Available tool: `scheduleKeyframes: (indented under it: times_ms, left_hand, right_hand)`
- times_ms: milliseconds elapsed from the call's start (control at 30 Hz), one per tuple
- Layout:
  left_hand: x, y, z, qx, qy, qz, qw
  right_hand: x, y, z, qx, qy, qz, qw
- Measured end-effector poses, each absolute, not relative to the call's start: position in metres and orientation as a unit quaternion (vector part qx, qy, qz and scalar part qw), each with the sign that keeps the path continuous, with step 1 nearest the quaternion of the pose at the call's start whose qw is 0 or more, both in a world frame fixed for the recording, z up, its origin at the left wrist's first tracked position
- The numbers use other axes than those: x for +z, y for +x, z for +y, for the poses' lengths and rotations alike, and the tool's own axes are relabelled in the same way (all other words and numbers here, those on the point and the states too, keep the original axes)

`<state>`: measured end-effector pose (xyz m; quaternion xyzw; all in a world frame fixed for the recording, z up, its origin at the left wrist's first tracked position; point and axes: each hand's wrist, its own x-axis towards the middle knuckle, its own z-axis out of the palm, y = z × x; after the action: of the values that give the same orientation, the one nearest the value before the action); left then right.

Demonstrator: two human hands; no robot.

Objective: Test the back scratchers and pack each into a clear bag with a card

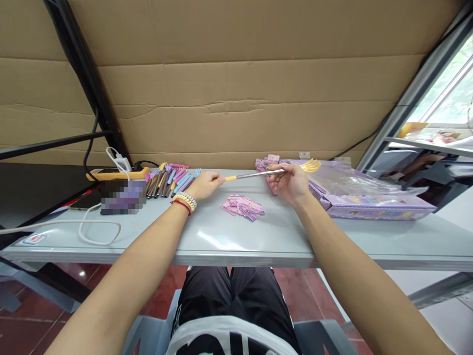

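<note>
A telescopic back scratcher [254,174] is stretched level between my hands, its metal rod extended. My left hand [204,185] is closed round the yellow handle end. Near the yellow claw head [311,165], my right hand [291,182] grips the rod with bent fingers; the claw sticks out past it to the right. Below the rod, a loose pile of small pink and purple printed cards [243,207] lies on the grey table. Left of my left hand is a heap of colourful collapsed back scratchers [173,181].
An opened purple box [377,207] with clear plastic stands at the right. More pink printed pieces [266,161] lie behind my right hand. A partly blurred phone-like item [125,198], a white cable [99,242] and a charger [121,161] are at the left. Cardboard [236,84] walls the back.
</note>
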<state>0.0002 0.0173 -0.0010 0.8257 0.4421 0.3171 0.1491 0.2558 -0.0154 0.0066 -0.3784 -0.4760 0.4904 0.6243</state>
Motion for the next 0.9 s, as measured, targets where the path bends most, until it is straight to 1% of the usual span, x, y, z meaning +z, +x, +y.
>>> scheduleKeyframes:
  times_ms: [200,333,533,767,900]
  left_hand:
    - [0.002,0.001,0.016,0.314,0.805,0.419,0.279]
    - [0.001,0.0,0.018,0.283,0.805,0.415,0.316]
    - [0.0,0.002,0.019,0.274,0.804,0.42,0.32]
    - [0.004,0.007,0.012,0.302,0.806,0.436,0.261]
    - [0.005,0.01,0.011,0.303,0.807,0.439,0.255]
  right_hand:
    - [0.009,0.256,-0.02,0.489,-0.351,-0.485,0.634]
    - [0.007,0.256,-0.019,0.471,-0.339,-0.52,0.627]
    - [0.004,0.256,-0.014,0.489,-0.275,-0.566,0.604]
    - [0.001,0.25,-0.015,0.505,-0.275,-0.588,0.568]
    - [-0.003,0.246,-0.015,0.507,-0.281,-0.609,0.542]
